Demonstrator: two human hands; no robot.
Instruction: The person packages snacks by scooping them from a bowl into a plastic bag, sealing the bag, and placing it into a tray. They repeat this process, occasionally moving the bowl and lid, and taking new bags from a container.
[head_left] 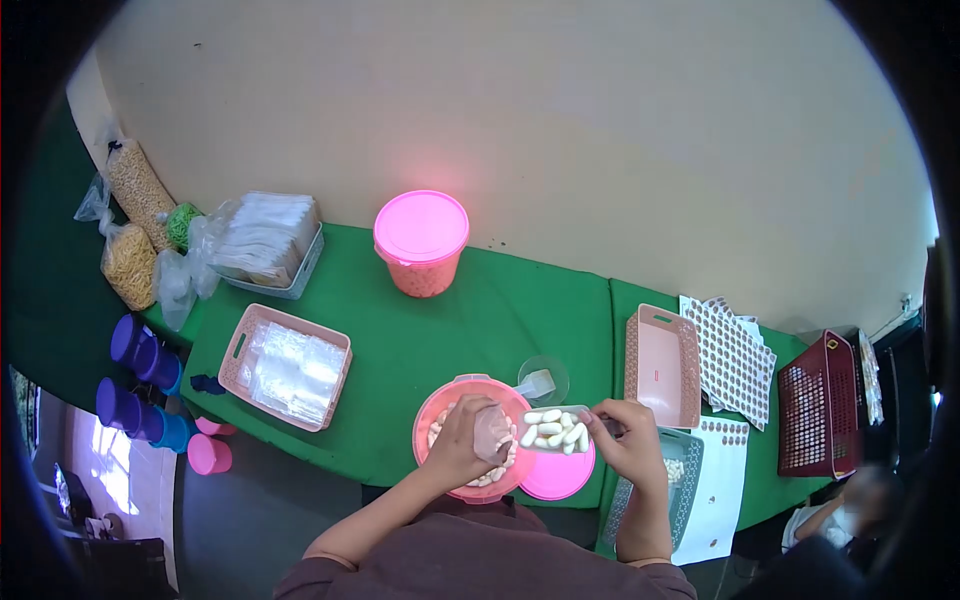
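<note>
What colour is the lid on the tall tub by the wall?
Bright pink lid, on a salmon-pink tub; seen in the head view.

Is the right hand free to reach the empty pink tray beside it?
Probably not as is: the right hand holds a clear bag of white pieces, though nothing blocks the path to the pink tray.

pink tray (661, 366): a small red mark sits on its floor, right of the scene's middle; too small to read.
dotted sheets (738, 362): rows of dark dots on white sheets at the right, beside the pink tray; no letters or numbers can be made out.
pink lidded bucket (421, 243): no label shows on its lid or wall, at the far middle.
bags of grain (131, 230): clear, at the far left; no print can be read.
elsewhere: no legible text, brand or number.
</note>
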